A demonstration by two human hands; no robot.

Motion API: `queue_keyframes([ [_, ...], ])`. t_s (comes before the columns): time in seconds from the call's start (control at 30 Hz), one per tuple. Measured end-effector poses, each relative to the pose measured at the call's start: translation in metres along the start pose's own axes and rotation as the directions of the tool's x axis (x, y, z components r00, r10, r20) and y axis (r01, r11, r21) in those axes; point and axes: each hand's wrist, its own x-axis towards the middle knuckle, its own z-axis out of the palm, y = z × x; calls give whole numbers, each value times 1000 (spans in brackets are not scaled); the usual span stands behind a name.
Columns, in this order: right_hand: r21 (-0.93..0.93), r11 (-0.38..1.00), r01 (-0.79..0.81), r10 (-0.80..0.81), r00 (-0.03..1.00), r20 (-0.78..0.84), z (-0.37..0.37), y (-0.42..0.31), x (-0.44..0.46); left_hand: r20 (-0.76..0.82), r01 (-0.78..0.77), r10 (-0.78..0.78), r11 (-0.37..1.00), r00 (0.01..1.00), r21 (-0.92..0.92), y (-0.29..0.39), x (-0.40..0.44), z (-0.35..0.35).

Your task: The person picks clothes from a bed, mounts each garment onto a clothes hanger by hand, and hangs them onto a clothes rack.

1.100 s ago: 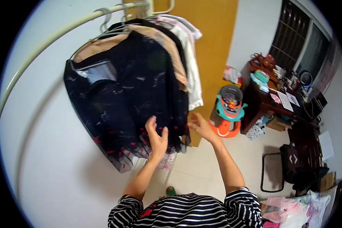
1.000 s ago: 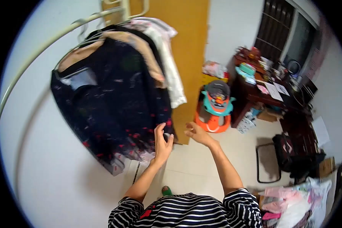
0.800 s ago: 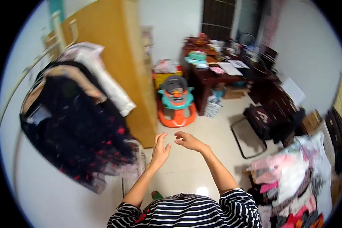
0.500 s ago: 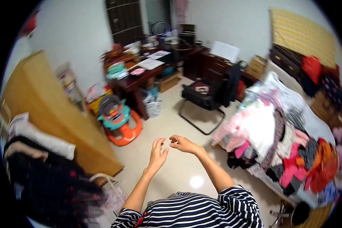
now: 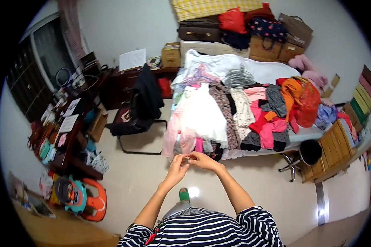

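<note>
Across the pale, glossy floor, one bed is standing spread with clothes, while one black chair and one stool are flanking it. One white garment is lying near its front edge, beyond two hands — the left hand and right hand are curving loosely, empty, possibly touching at the fingertips. Compared with half a second ago, they are coming closer together, and the bed is now filling the upper middle.
</note>
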Motion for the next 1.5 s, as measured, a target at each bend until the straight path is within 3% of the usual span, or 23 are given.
queue_keyframes([
  [0.03,-44,994,-104,105,994,6,-16,-12,-6,64,-51,47,996,997,67,-2,14,6],
  [0.2,-22,989,-149,147,985,-89,-63,15,8,196,-98,100,995,976,-16,0,81,28],
  [0.27,96,985,-140,156,972,-177,-79,29,20,247,-75,91,995,965,-72,-1,112,32],
  [0.3,152,981,-117,139,979,-147,-89,27,27,260,-66,79,996,962,-59,-6,129,34],
  [0.33,34,977,-210,213,964,-160,-102,14,31,266,-78,94,994,959,-71,-13,146,36],
  [0.4,-84,982,-166,158,983,-98,-126,22,56,240,-127,135,991,961,-50,-20,180,38],
  [0.47,-112,977,-180,170,981,-91,-148,23,77,231,-143,149,989,961,-43,-22,210,37],
  [0.53,-105,989,-102,79,976,-204,-160,35,97,229,-124,134,991,964,-56,-24,238,36],
  [0.6,-69,989,-128,109,966,-236,-170,48,109,211,-144,158,987,965,-78,-37,262,42],
  [0.77,51,978,-205,210,965,-160,-191,78,114,306,12,7,998,952,-62,-51,295,55],
  [0.87,66,973,-222,229,962,-146,-211,91,121,316,9,6,999,949,-47,-58,311,62],
  [1.2,179,956,-232,230,973,33,-293,162,191,101,82,-80,996,992,-17,-91,385,88],
  [1.27,155,969,-194,192,981,25,-315,178,207,49,113,-113,994,992,10,-104,406,103],
  [1.33,135,979,-152,149,988,31,-341,195,218,-6,205,-206,974,979,-96,-122,429,123],
  [1.4,232,965,-123,136,990,-41,-366,211,222,-35,235,-239,968,970,-85,-127,450,146],
  [1.5,330,922,-202,242,966,-86,-408,229,224,-76,263,-275,956,959,-133,-125,479,174],
])
